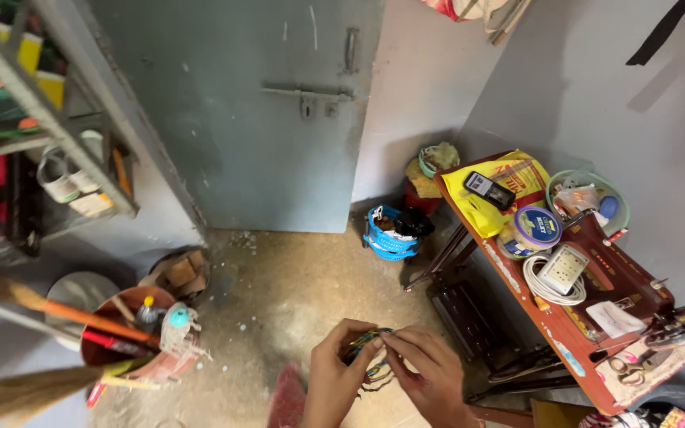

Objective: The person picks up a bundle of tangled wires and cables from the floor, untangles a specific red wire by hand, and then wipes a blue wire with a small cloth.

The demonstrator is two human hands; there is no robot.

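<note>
Above a dusty concrete floor (295,301), left hand (334,372) and right hand (430,368) pinch bundled coloured wires (368,353) between their fingertips.

left hand (334,372): raised, fingers curled, thumb and fingertips pinched | right hand (430,372): raised, fingers bent inward, tips pinched | hands: fingertips meeting, forearms bare

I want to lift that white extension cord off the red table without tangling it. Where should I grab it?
Grip the white socket block by its two long sides, coming from above. It lies flat on top of its coiled cable, so its rigid edges are exposed and the loose loops would follow.
</note>
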